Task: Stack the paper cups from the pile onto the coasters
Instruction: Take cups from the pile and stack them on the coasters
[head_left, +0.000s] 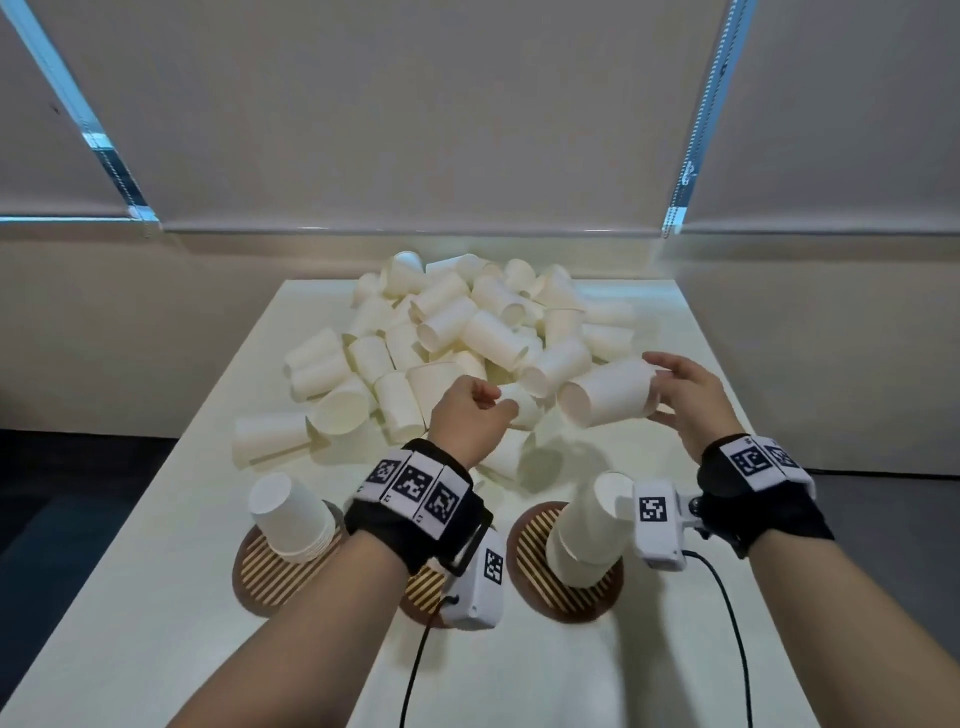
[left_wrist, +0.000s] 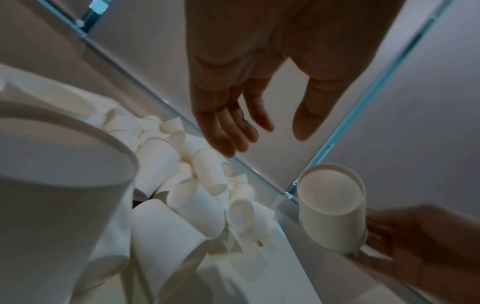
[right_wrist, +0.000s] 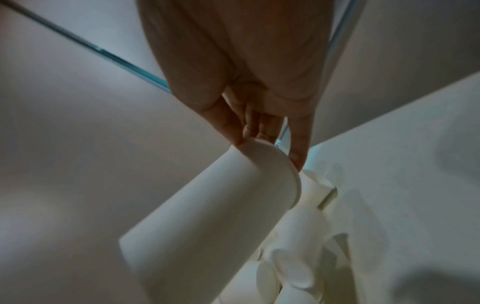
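Observation:
A pile of white paper cups (head_left: 457, 332) lies across the middle of the table. My right hand (head_left: 670, 387) grips one cup (head_left: 608, 392) by its base; the cup is held sideways in the air over the pile's right edge, mouth to the left. The right wrist view shows the fingertips (right_wrist: 298, 160) round that cup's (right_wrist: 207, 216) bottom rim. My left hand (head_left: 493, 402) hovers over the pile's near edge, fingers relaxed, holding nothing; the left wrist view shows this hand (left_wrist: 259, 127) with nothing in it. The left coaster (head_left: 265, 577) bears a short upside-down stack (head_left: 291, 514); the right coaster (head_left: 535, 540) bears a taller stack (head_left: 582, 530).
A third striped coaster (head_left: 421, 590) lies between the other two, mostly hidden under my left wrist. Loose cups (head_left: 270, 436) lie at the pile's near left. Cables run from both wrist cameras over the table's (head_left: 156, 597) near edge. A wall with blinds stands behind.

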